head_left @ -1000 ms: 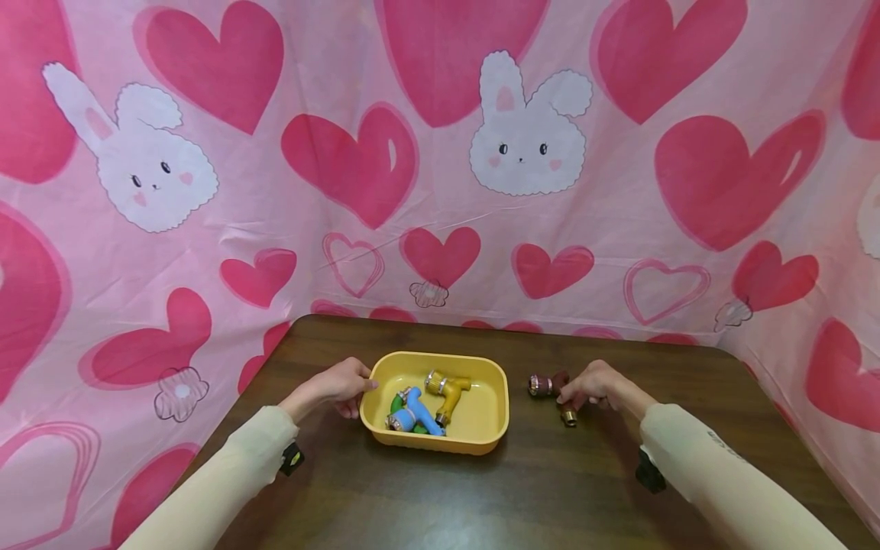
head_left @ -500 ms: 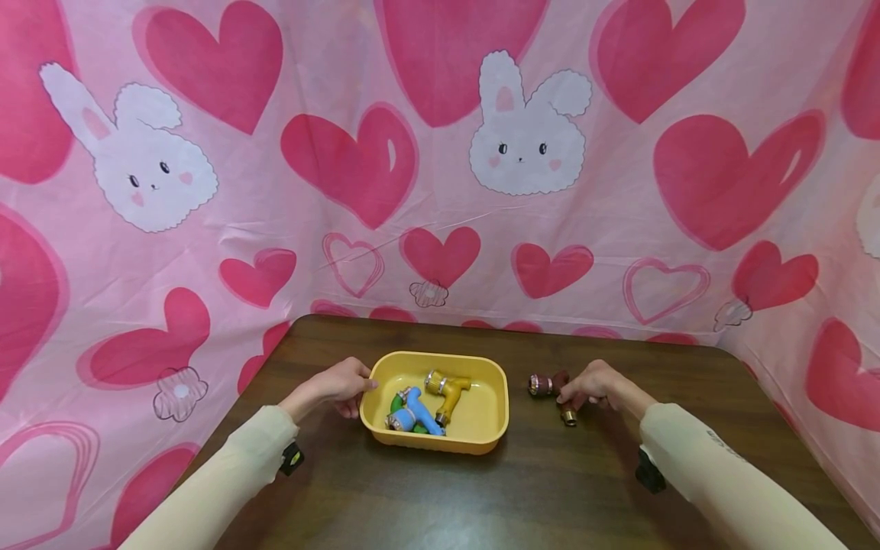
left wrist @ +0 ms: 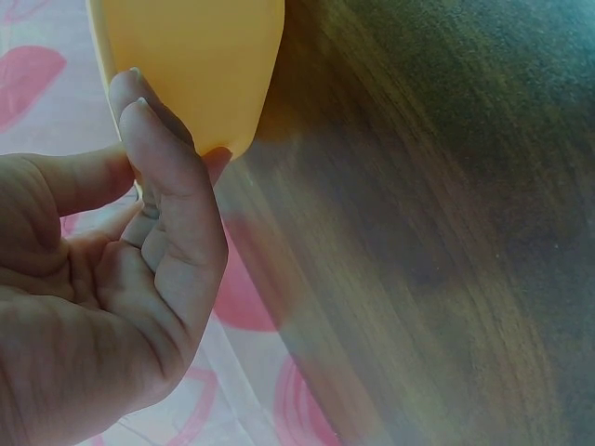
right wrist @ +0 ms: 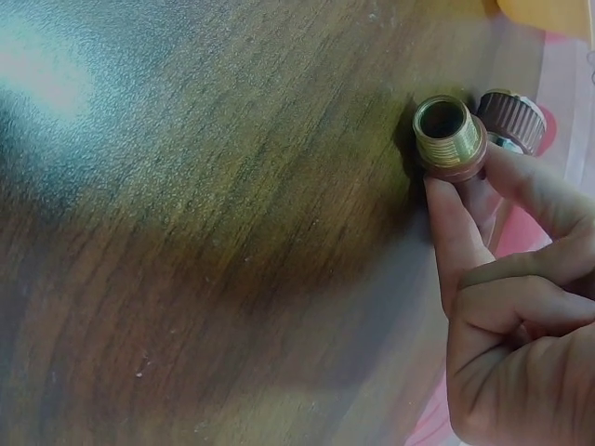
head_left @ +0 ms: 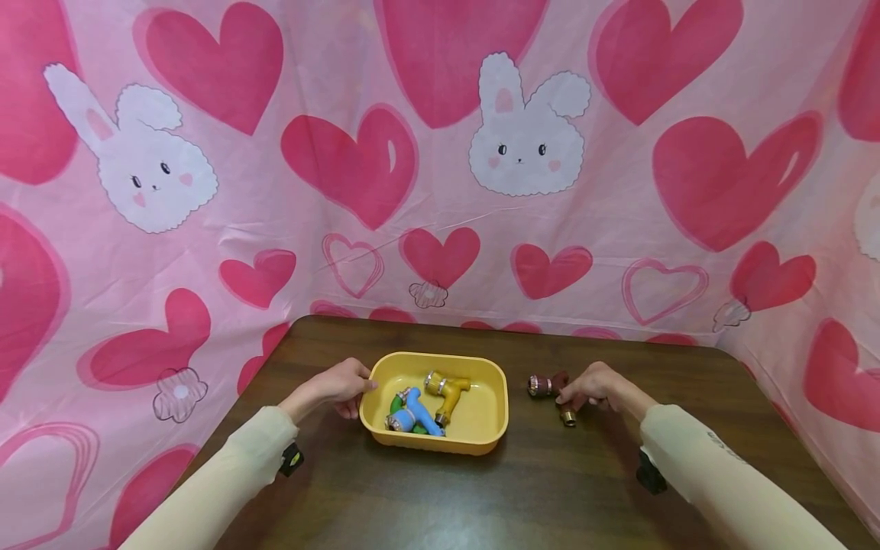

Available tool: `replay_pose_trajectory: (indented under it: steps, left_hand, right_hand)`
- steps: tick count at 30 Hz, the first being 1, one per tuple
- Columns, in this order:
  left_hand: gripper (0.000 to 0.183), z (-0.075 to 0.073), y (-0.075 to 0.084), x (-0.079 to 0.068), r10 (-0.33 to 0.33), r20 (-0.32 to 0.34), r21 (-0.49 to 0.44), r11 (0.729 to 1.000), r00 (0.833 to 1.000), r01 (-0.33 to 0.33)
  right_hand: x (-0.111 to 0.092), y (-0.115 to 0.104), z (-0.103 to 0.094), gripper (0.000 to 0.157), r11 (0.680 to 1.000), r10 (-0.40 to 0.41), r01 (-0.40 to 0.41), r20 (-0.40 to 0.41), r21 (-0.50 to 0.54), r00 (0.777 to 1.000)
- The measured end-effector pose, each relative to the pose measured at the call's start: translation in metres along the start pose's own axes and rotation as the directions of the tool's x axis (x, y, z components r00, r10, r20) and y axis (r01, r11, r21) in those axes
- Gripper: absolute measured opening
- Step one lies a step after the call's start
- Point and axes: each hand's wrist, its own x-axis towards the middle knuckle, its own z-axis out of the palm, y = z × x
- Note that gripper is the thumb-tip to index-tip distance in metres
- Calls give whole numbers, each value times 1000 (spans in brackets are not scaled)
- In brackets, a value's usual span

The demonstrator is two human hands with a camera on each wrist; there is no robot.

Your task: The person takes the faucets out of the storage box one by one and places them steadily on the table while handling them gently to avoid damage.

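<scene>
With thumb and fingers my left hand pinches the left rim of a yellow plastic tray; the left wrist view shows the tray's wall between them. Inside lie a blue angle valve, a mustard-yellow one and a green one, mostly hidden under the blue. To the tray's right, my right hand pinches a brown angle valve by its body at the tabletop. In the right wrist view, its brass threaded end faces the camera, beside the ribbed knob.
The dark wood table runs back to a pink cloth printed with hearts and rabbits, which also hangs at both sides. A dark wrist device sits on the left sleeve, another on the right.
</scene>
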Motion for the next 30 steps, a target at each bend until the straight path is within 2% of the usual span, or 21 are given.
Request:
replay_pose_trajectory:
  steps: [7,14,30]
  left_hand:
    - [18,0,-1,0,1,-2,3,1000,1000,-1]
    - [19,0,0,-1,-9,-5,-1,1000,1000,9]
    - [20,0,1,-2,-9,-3,-8,1000,1000,8]
  right_hand:
    - [-4,-1,0,24,1000,1,-1,15,-4,1000]
    - [-10,-3,-2,23,1000,-9,9,37,3,999]
    - [-22,-8,-9,24,999,-31,30,27,24,999]
